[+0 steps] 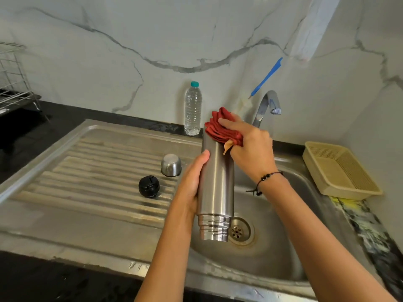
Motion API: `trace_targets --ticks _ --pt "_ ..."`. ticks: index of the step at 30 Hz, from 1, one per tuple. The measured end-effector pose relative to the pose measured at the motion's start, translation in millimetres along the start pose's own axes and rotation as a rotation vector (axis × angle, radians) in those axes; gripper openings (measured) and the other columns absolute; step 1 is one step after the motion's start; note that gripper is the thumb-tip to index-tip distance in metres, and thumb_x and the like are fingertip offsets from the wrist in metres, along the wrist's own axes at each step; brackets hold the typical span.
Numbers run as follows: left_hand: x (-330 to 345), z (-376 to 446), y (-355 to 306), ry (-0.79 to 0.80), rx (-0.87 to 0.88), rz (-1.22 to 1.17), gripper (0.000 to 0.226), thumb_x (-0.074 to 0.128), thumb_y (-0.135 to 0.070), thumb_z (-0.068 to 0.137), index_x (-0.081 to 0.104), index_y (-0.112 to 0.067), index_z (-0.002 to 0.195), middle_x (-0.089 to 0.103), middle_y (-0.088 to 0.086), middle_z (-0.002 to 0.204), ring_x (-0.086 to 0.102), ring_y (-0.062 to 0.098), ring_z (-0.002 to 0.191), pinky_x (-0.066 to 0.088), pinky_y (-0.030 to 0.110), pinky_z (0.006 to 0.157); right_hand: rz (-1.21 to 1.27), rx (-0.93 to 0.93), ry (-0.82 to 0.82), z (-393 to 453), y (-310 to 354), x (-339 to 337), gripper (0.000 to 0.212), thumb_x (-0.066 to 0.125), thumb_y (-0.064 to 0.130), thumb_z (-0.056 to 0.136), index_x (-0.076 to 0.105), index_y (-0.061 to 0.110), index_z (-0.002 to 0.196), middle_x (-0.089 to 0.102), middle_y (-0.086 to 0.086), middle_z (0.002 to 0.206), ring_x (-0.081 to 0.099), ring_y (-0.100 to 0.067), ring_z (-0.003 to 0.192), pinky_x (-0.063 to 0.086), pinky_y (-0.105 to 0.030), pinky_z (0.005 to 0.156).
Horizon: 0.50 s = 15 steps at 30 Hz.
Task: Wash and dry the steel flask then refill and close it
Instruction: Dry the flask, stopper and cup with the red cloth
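The steel flask [217, 184] hangs upside down over the sink basin [272, 247], its threaded mouth pointing at the drain. My left hand [192, 184] grips its body from the left. My right hand [250, 147] holds a bunched red cloth [218, 129] against the flask's upturned base. On the ribbed drainboard [98, 175] stand the steel cup lid [171, 165] and the black stopper [149, 186]. A clear plastic water bottle [192, 109] with a teal cap stands by the wall.
The tap [267, 105] arches behind my right hand, with a blue-handled brush [267, 77] leaning on the wall above it. A beige plastic basket [338, 171] sits right of the sink. A wire dish rack [15, 83] stands far left on the black counter.
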<state>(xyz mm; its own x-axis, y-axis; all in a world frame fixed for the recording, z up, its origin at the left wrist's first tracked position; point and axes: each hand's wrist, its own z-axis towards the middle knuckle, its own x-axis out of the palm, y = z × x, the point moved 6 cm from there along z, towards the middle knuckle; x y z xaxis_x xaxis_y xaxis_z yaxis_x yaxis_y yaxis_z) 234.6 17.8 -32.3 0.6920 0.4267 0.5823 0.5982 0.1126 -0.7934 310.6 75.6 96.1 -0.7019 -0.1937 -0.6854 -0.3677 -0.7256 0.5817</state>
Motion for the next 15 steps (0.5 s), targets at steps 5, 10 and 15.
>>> trace_targets --ticks 5,10,15 --pt "1.1 -1.5 5.7 -0.032 -0.003 -0.190 0.041 0.051 -0.041 0.089 0.067 -0.006 0.102 0.072 0.013 0.084 0.068 0.019 0.070 0.057 0.027 0.065 0.017 -0.039 0.133 -30.2 3.0 4.0 0.052 0.060 0.000 0.074 0.062 0.026 0.120 0.050 0.005 0.137 0.055 -0.021 0.119 0.043 -0.032 0.100" --pt "-6.5 -2.8 12.7 -0.062 -0.008 -0.329 0.067 0.064 -0.050 0.074 0.062 0.006 0.110 0.067 0.025 0.101 0.068 0.029 0.086 0.058 0.037 0.079 -0.029 -0.160 0.154 -78.9 7.2 15.2 0.049 0.057 0.012 0.065 0.069 0.025 0.111 0.058 -0.002 0.129 0.058 -0.027 0.114 0.050 -0.045 0.094" --pt "-24.3 6.4 27.9 -0.193 -0.062 -0.409 0.104 0.073 -0.062 0.057 0.047 0.005 0.132 0.062 0.024 0.096 0.060 0.037 0.096 0.052 0.045 0.087 0.036 -0.071 0.209 -100.5 -14.4 24.8 0.052 0.039 0.034 0.070 0.065 0.033 0.114 0.056 0.002 0.131 0.050 -0.019 0.124 0.047 -0.046 0.097"
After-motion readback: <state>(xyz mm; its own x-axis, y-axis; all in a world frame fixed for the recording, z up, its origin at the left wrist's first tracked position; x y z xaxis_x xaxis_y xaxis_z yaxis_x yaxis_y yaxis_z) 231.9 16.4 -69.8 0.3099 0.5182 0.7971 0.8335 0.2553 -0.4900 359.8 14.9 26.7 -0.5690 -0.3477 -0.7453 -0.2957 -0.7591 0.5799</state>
